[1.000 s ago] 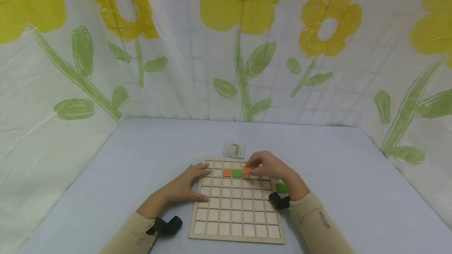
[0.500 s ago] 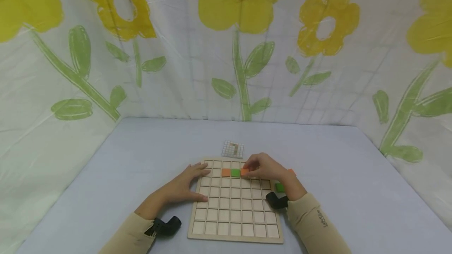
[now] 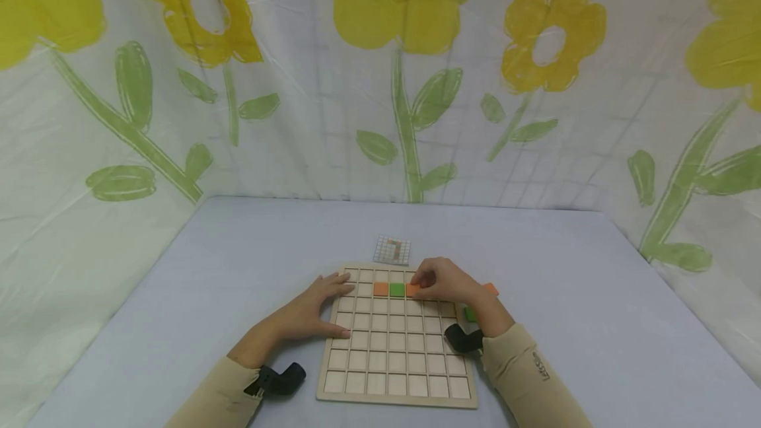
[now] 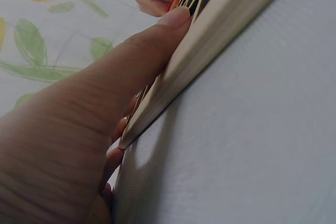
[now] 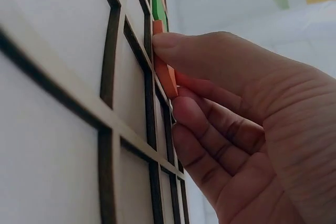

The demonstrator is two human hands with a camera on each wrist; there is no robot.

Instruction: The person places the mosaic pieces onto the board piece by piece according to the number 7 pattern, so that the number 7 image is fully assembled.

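A wooden grid board [image 3: 388,362] lies on the table with many square cells. My right hand [image 3: 452,283] pinches an orange square tile [image 5: 167,80] between thumb and fingers, at a cell in the second row from the far edge. In the right wrist view the tile sits tilted against the grid strips. Just left of it, a green tile [image 3: 396,290] and another orange tile [image 3: 380,289] lie in neighbouring cells. My left hand [image 3: 306,311] rests on the board's left edge with fingers spread, its thumb [image 4: 176,18] over the rim.
Beyond the board's far edge lies a small gridded card [image 3: 392,249] with a coloured pattern. To the right of the board, partly behind my right wrist, are a loose green tile [image 3: 470,314] and a loose orange tile [image 3: 491,289]. A flower-printed curtain [image 3: 309,117] hangs behind the table.
My right hand has brought the orange tile slightly left and lower, up beside the green one. The loose orange tile behind the wrist has come into view. The left hand stays put.
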